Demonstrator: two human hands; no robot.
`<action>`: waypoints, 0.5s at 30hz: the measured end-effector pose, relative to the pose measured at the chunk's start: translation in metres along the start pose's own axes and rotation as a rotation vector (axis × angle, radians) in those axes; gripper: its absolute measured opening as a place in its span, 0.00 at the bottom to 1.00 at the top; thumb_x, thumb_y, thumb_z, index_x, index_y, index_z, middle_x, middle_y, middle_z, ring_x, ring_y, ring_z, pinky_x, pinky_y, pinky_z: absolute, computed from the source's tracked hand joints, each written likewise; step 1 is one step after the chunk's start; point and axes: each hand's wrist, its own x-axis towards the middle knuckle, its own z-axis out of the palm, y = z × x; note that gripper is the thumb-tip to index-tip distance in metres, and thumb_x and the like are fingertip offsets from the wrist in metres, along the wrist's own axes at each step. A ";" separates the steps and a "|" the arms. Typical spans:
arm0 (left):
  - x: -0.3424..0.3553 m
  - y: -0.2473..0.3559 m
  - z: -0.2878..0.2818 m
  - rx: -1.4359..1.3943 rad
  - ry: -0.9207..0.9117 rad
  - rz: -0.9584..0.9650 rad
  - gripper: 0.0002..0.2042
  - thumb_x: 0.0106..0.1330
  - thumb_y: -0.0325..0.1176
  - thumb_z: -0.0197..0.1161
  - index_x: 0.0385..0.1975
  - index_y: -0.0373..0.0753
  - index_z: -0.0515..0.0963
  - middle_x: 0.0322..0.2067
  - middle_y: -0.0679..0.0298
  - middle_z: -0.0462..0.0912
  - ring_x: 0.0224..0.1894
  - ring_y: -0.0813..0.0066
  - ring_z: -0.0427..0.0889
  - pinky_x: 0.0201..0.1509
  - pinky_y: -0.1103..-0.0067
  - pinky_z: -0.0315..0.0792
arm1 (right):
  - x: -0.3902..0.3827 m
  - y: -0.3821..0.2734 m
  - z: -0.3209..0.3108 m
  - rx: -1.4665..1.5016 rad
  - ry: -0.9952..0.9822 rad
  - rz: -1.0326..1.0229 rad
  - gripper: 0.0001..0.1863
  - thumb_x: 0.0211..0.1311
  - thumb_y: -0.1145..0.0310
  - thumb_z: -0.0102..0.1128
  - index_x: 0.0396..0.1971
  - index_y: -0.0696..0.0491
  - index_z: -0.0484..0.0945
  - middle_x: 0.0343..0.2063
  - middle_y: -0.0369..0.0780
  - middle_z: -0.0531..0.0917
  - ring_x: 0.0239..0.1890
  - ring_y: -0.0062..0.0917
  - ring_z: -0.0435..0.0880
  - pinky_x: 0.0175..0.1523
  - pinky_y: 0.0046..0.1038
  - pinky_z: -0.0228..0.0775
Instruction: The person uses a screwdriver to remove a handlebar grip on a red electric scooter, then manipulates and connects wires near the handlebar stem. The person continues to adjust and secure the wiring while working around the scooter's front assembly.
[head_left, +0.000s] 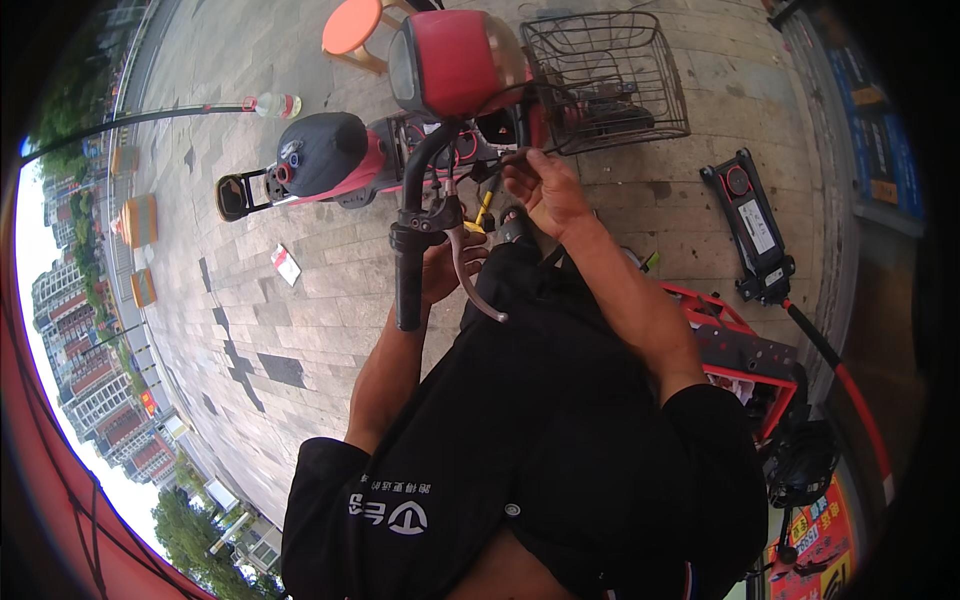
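Note:
A red electric scooter stands in front of me, its dark handlebar grip (pixel 409 280) and silver brake lever (pixel 465 265) reaching toward my body. Partly hidden behind them, my left hand (pixel 443 268) is closed at a yellow-handled tool (pixel 482 214), which looks like pliers. My right hand (pixel 548 195) has curled fingers, with thumb and forefinger pinched on what looks like a thin dark cable (pixel 508 158) beside the steering column. The scooter's front is opened up, and wires (pixel 466 143) show inside. Exactly where the cable ends is hidden.
A black wire basket (pixel 610 75) adjoins the scooter's red headlight housing (pixel 465 65). An orange stool (pixel 350 28) stands beyond. On the right are a floor jack (pixel 752 225) with a red handle and a red tool box (pixel 740 350). A bottle (pixel 278 105) is at far left.

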 end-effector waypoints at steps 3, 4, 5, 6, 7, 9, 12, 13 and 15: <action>0.007 -0.024 0.007 0.037 0.050 0.055 0.15 0.67 0.37 0.57 0.50 0.39 0.71 0.48 0.52 0.76 0.49 0.60 0.77 0.50 0.69 0.73 | 0.000 0.001 -0.003 -0.013 0.042 -0.004 0.10 0.68 0.66 0.50 0.40 0.55 0.75 0.35 0.39 0.82 0.37 0.26 0.84 0.40 0.26 0.80; 0.010 -0.032 0.012 0.076 0.078 0.077 0.15 0.67 0.35 0.56 0.52 0.38 0.70 0.47 0.52 0.77 0.47 0.60 0.78 0.49 0.70 0.73 | 0.000 0.001 -0.004 -0.010 0.032 -0.016 0.09 0.68 0.66 0.50 0.39 0.56 0.75 0.35 0.39 0.82 0.38 0.26 0.84 0.39 0.26 0.80; 0.013 -0.037 0.017 0.047 0.100 0.119 0.14 0.69 0.31 0.53 0.53 0.39 0.69 0.46 0.52 0.78 0.44 0.62 0.80 0.47 0.71 0.75 | 0.000 0.000 -0.006 -0.019 0.060 -0.005 0.09 0.68 0.66 0.50 0.39 0.56 0.75 0.35 0.40 0.82 0.38 0.26 0.84 0.39 0.26 0.80; 0.015 -0.041 0.023 0.070 0.116 0.155 0.14 0.69 0.32 0.54 0.53 0.39 0.69 0.46 0.53 0.78 0.43 0.62 0.80 0.46 0.72 0.75 | 0.000 0.001 -0.007 -0.020 0.060 -0.001 0.09 0.68 0.66 0.50 0.39 0.56 0.75 0.35 0.40 0.82 0.38 0.26 0.84 0.39 0.26 0.80; 0.016 -0.043 0.029 0.093 0.131 0.190 0.14 0.69 0.32 0.54 0.53 0.40 0.69 0.46 0.53 0.78 0.43 0.63 0.80 0.46 0.72 0.75 | 0.000 0.001 -0.008 -0.021 0.058 0.005 0.09 0.68 0.66 0.50 0.39 0.56 0.74 0.35 0.40 0.82 0.38 0.26 0.84 0.39 0.26 0.80; 0.017 -0.045 0.041 0.106 0.136 0.233 0.16 0.68 0.32 0.55 0.54 0.40 0.67 0.46 0.53 0.78 0.43 0.63 0.80 0.45 0.72 0.75 | -0.001 0.003 -0.010 -0.027 0.076 0.019 0.09 0.68 0.66 0.49 0.39 0.55 0.74 0.35 0.40 0.82 0.38 0.26 0.84 0.39 0.26 0.80; 0.019 -0.044 0.056 0.059 0.088 0.262 0.18 0.67 0.33 0.56 0.55 0.40 0.65 0.45 0.52 0.78 0.43 0.63 0.81 0.44 0.73 0.75 | 0.000 0.005 -0.011 -0.028 0.124 0.025 0.08 0.68 0.66 0.50 0.38 0.55 0.73 0.34 0.41 0.81 0.36 0.28 0.84 0.38 0.27 0.80; 0.020 -0.044 0.061 0.032 0.063 0.278 0.18 0.67 0.33 0.56 0.55 0.40 0.65 0.45 0.53 0.78 0.43 0.63 0.81 0.43 0.74 0.75 | 0.000 0.005 -0.010 -0.022 0.136 0.021 0.08 0.68 0.66 0.50 0.37 0.55 0.72 0.34 0.41 0.81 0.35 0.29 0.84 0.38 0.28 0.80; 0.020 -0.043 0.067 0.005 0.055 0.312 0.17 0.67 0.32 0.56 0.54 0.40 0.65 0.43 0.53 0.79 0.42 0.63 0.81 0.43 0.74 0.75 | -0.001 0.005 -0.009 -0.038 0.159 0.024 0.08 0.68 0.66 0.50 0.37 0.55 0.72 0.33 0.41 0.81 0.35 0.28 0.84 0.37 0.27 0.80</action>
